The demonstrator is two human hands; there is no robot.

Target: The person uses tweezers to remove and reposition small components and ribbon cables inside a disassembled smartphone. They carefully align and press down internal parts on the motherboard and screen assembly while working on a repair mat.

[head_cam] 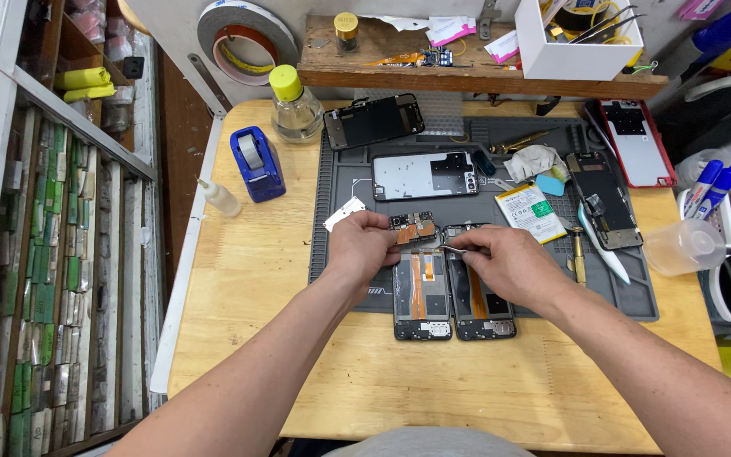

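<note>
The left hand [364,245] pinches a small circuit board [413,227] by its left edge, fingers clamped on it and holding it just above the grey work mat [340,178], seemingly so its face is open to the tool. The right hand [501,262] has its fingers closed together on thin metal tweezers [453,249], whose tips point left toward the board's near right corner — whether they touch it cannot be told. Directly below both hands lie two opened phones side by side, the left phone frame [421,305] and the right phone frame [482,313], each showing an orange flex ribbon; the right hand covers the far end of the right one. Farther back on the mat sit a silver phone back panel [423,175] and a dark phone chassis [373,121], and to the right a battery with a yellow label [530,211] and another stripped phone [604,199]. Off the mat to the left stand a blue tape dispenser [256,162] and a small squeeze bottle [219,197] — well apart from the hands. A clear plastic cup [683,247] lies at the right edge of the wooden table [239,279].
</note>
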